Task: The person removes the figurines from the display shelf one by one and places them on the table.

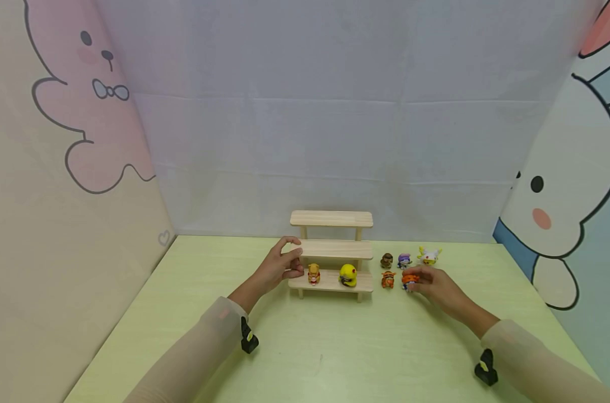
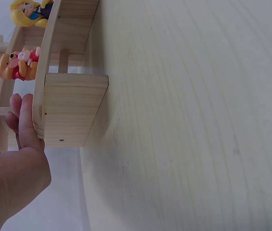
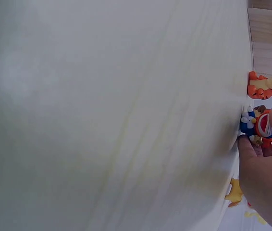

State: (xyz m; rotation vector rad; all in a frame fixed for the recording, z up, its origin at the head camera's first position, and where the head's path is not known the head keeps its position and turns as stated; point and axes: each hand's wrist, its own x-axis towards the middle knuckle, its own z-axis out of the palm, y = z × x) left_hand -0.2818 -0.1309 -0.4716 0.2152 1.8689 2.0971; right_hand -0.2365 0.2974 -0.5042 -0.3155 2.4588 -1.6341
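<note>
A three-tier wooden display shelf (image 1: 331, 249) stands on the table. My left hand (image 1: 279, 262) grips its left end, with bent fingers at the middle and bottom tiers; in the left wrist view, fingers (image 2: 26, 122) lie against a board's end. On the bottom tier sit a bear figurine in red (image 1: 313, 274) and a yellow-haired figurine (image 1: 348, 275). Right of the shelf, my right hand (image 1: 438, 286) pinches an orange-and-blue figurine (image 3: 262, 125) between thumb and fingers, low at the table. A tiger figurine (image 3: 266, 87) stands beside it, toward the shelf.
Behind the right hand stand a brown figurine (image 1: 387, 261), a purple-capped figurine (image 1: 404, 261) and a white-and-yellow figurine (image 1: 428, 256). A pale cloth backdrop (image 1: 330, 140) rises behind the table (image 1: 305, 347), with cartoon-printed panels at both sides.
</note>
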